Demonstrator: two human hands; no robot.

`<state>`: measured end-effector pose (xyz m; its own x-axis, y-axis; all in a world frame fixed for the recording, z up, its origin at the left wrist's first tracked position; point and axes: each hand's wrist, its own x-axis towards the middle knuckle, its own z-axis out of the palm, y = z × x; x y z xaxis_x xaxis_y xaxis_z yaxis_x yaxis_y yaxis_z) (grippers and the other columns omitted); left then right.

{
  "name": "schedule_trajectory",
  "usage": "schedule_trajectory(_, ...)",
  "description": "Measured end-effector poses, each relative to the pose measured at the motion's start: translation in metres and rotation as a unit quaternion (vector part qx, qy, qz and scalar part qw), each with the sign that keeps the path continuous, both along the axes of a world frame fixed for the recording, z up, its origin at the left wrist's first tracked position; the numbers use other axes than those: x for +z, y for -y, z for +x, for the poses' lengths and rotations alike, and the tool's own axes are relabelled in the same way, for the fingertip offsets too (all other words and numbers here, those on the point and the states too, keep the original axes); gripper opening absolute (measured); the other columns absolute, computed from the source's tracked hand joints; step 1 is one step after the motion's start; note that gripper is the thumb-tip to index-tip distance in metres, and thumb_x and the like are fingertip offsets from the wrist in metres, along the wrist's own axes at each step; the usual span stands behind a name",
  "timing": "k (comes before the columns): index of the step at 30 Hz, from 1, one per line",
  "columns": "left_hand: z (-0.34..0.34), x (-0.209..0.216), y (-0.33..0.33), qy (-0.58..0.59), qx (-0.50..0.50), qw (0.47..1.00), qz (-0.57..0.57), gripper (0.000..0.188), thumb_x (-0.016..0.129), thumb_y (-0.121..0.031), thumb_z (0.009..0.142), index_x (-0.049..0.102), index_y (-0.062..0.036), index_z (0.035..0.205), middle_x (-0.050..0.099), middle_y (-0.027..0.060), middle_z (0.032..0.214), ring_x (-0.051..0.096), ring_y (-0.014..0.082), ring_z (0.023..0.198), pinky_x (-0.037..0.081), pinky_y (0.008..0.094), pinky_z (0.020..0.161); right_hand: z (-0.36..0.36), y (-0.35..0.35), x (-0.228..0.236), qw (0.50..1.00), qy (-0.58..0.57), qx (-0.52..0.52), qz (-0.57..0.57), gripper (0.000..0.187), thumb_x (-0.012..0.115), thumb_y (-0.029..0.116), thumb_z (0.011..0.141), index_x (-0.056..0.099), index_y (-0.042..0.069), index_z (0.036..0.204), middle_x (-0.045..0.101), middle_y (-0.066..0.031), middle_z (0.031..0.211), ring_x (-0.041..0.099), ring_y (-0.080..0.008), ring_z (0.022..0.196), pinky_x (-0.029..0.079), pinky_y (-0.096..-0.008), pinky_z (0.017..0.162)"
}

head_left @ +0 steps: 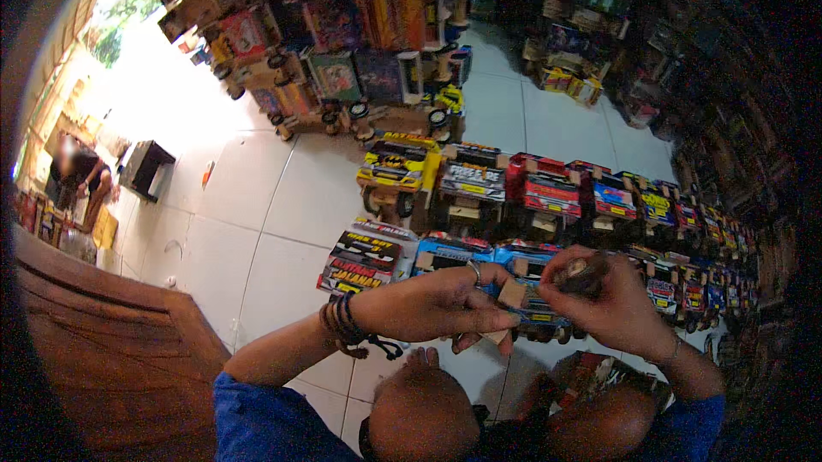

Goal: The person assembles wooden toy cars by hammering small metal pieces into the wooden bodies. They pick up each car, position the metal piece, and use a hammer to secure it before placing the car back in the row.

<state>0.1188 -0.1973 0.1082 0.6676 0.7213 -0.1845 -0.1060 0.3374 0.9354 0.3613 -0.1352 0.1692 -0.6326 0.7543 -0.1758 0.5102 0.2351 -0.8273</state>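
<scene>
Hands raised over knees: left hand (445, 301) pinching small wooden block (512, 293), right hand (610, 304) closed on dark wheel-like piece (584, 274). Held close together, apparently for fitting. Painted wooden toy trucks (548, 192) lined in rows on tiled floor (257, 205), probably for display.

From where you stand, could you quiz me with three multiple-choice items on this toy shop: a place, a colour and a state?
1. Where are the toy trucks? A on the floor B on a table C hung overhead
2. What colour are the sleeves? A red B blue C white
3. The left hand is A flat on the floor B in a pocket C holding a small block

A: rows stand on the white tiles.
B: blue cloth covers both upper arms.
C: its fingers close around the block, near the right hand.
</scene>
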Motion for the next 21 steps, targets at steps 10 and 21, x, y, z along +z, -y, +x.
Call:
schedule_trajectory(10, -0.076, 0.001, 0.018, 0.246, 0.247, 0.932, -0.101, 0.034, 0.053, -0.03, 0.101, 0.05, -0.0054, 0.125, 0.057, 0.0064, 0.102, 0.057, 0.0139, 0.079, 0.051, 0.0291, 0.067, -0.09, -0.023, 0.015, 0.896, -0.119, -0.171, -0.392, 0.02, 0.065, 0.027, 0.093, 0.063, 0.009, 0.101, 0.05, 0.0066, 0.066, 0.037, -0.0013, 0.046, 0.027, -0.0203, 0.036)
schedule_trajectory(21, -0.092, -0.003, 0.042, 0.006, 0.434, 0.895, 0.1, 0.02, 0.065, -0.018, 0.099, 0.064, -0.0029, 0.112, 0.065, 0.0, 0.096, 0.06, 0.0035, 0.082, 0.049, 0.0175, 0.066, -0.147, 0.007, -0.022, 0.863, -0.11, -0.04, -0.491, 0.021, 0.067, 0.031, 0.095, 0.062, 0.011, 0.092, 0.041, 0.0083, 0.067, 0.031, -0.0019, 0.049, 0.025, -0.0202, 0.038)
